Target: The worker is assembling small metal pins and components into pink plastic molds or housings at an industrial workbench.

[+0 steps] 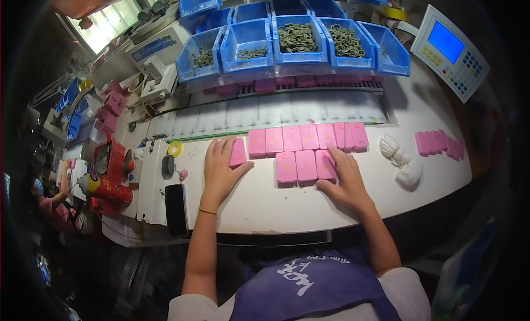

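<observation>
On the white table, pink rectangular blocks (291, 138) stand side by side in a far row, with a shorter row of pink blocks (307, 167) against its near side. Some bear small handwritten marks. My left hand (221, 169) spans a single pink block (238, 152) left of the far row, fingers along its left and far side, thumb at its near edge. At the near row's right end, my right hand (346, 180) holds the last pink block (324, 165) between fingers and thumb; the hand partly covers it.
Blue bins (301, 57) of small dark green pieces stand behind. A white cloth bundle (409, 172) and stacked pink blocks (430, 143) lie right, below a control panel (450, 50). Left are a black phone (176, 209), yellow tape (175, 149) and a spray can (105, 187). Another person (58, 202) works far left.
</observation>
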{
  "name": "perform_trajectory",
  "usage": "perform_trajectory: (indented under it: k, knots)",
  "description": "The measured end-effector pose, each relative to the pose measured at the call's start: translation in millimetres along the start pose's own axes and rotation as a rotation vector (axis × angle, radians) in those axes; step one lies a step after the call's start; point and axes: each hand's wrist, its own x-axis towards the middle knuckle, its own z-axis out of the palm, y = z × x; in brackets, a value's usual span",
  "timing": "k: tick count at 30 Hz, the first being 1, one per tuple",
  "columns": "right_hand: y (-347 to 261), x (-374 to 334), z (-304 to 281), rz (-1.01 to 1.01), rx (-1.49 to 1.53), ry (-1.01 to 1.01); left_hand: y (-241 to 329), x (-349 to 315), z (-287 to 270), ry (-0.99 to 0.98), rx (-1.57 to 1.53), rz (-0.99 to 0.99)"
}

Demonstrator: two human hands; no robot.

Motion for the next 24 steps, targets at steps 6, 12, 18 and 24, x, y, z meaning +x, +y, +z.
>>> perform_trajectory:
  k: [6,12,18,24]
  knots:
    - [10.7,-7.2,3.6,-0.053,0.044,0.078,43.9,-51.1,-11.6,0.011,-0.006,-0.029]
    - [18.0,-22.4,2.1,-0.099,0.188,0.316,107.1,-92.5,-5.7,-0.077,-0.09,0.176]
    - [44.7,-58.4,-20.6,0.385,0.924,0.328,165.9,-91.6,15.8,-0.058,-0.162,0.269]
    - [42.8,-74.1,-31.6,0.408,0.888,0.177,219.0,-83.3,45.8,-0.052,-0.167,0.313]
